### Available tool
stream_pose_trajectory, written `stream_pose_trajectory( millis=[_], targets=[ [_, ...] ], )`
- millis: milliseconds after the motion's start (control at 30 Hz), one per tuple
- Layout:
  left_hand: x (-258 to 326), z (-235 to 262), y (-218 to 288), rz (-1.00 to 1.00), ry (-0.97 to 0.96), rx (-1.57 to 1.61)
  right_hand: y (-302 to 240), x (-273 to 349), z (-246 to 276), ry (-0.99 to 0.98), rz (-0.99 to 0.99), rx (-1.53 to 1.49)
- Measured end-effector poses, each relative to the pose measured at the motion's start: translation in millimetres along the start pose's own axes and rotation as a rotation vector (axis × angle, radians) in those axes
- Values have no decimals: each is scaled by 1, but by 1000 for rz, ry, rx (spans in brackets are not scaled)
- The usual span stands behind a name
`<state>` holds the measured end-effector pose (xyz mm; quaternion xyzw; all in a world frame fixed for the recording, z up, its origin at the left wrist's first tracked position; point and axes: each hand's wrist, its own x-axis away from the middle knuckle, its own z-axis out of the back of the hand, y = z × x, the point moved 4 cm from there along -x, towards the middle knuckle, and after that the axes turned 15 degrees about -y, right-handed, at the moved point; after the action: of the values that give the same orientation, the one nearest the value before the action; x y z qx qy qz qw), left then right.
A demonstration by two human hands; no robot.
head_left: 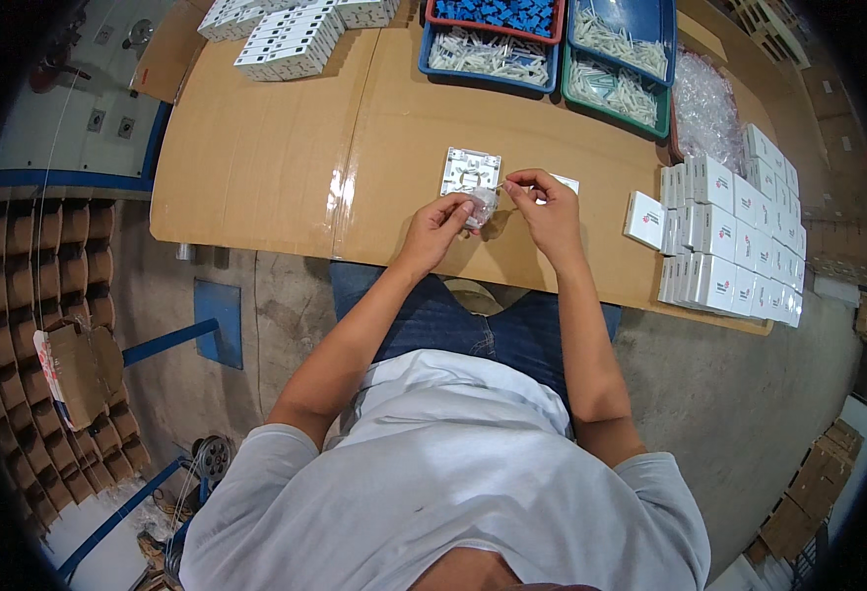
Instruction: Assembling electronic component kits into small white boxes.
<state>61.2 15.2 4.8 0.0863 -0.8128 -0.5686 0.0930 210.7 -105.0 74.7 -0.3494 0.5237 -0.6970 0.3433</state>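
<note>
My left hand [437, 229] pinches a small clear plastic bag [482, 205] over the near edge of the cardboard-covered table [276, 148]. My right hand [546, 204] grips the same bag's upper right corner with thumb and forefinger. Just beyond the bag lies an open white plastic box base [470, 169] with ribs inside. A small white flat piece [565, 183] peeks out behind my right hand.
Stacked small white boxes [731, 236] fill the table's right side, and one lies apart [644, 219]. Blue and green trays of white parts [493, 54] [616, 89] sit at the far edge with a tray of blue parts [500, 14]. More white boxes [291, 39] are far left.
</note>
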Motion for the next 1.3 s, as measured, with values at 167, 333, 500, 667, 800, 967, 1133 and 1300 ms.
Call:
stream_pose_trajectory(
  millis=[167,333,500,667,800,967,1133,1300],
  targets=[
    [0,7,-7,64,-14,-48,3,0,0,-9,9,20],
    [-2,3,-5,13,-29,-26,2,0,0,-15,22,12],
    [-1,1,-2,17,-8,-16,2,1,-3,-67,30,52],
    [-1,1,1,8,7,-14,0,-1,0,-62,62,76],
    [0,-1,3,9,1,2,3,-2,0,-77,74,110],
    [0,0,1,39,-3,-45,3,-1,-5,-114,27,88],
    [0,2,-1,37,-11,-60,8,-2,-9,-156,10,33],
    [1,2,-1,49,-19,-63,10,-3,-15,-233,86,-20]
  ],
)
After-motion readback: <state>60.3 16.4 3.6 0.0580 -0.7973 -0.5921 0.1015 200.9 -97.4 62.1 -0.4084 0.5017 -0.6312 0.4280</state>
